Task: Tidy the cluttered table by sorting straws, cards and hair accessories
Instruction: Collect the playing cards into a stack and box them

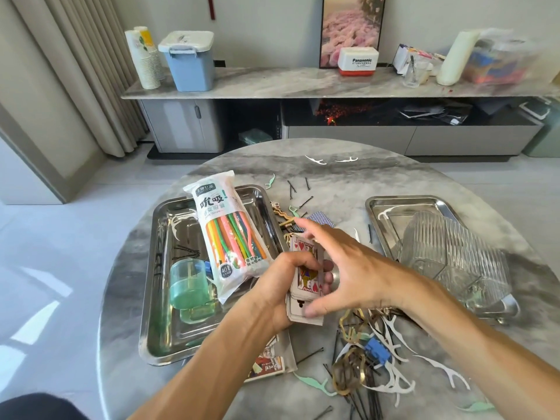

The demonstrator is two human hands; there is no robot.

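The left hand (281, 286) pinches the deck of playing cards (306, 283) upright over the tabletop (363, 183), its long axis running away from the person, while the spread right hand (342, 262) hovers just beside it, nearer the loose blue-backed card (318, 221) beyond.

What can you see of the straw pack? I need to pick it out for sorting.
The straw pack is a long, sealed plastic bag, white at the top with printed lettering and clear lower down, showing bright straws in orange, green, yellow and pink. It lies tilted across the left tray, its top end over the far rim, its bottom end beside a green cup. Neither hand touches it.
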